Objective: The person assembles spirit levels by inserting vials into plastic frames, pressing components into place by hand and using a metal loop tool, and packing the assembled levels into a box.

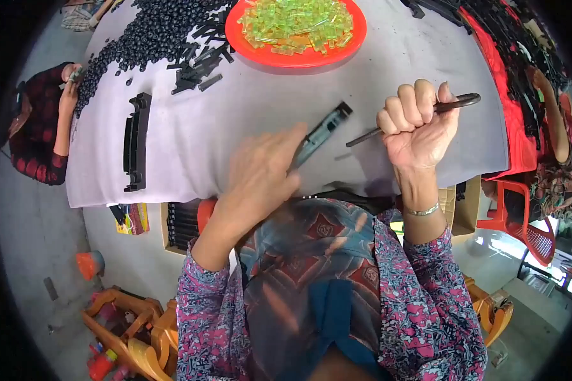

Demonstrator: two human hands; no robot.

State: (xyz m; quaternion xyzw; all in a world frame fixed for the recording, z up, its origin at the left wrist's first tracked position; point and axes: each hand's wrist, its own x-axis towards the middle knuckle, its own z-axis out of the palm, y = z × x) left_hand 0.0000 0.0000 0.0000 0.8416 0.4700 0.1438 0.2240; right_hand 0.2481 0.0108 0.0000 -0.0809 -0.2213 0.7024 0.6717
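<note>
My left hand [260,168] is closed on a narrow, dark plastic part [324,133], which slants up to the right just above the cloth-covered table. Motion blurs both the hand and the part. My right hand [419,124] is raised to the right, palm turned up, with its fingers wrapped round a dark slim tool [461,102]. A rounded end of the tool sticks out past the thumb, and its thin straight end points down to the left. A gap separates the tool from the plastic part. Farther left, a long black plastic housing [135,143] lies on the cloth.
A red tray [234,32] heaped with yellow-green translucent pieces [299,25] stands at the far middle. Left of it are a pile of small black round parts [149,38] and several black strips [200,70]. Other people sit at both sides; a red chair [521,219] stands right.
</note>
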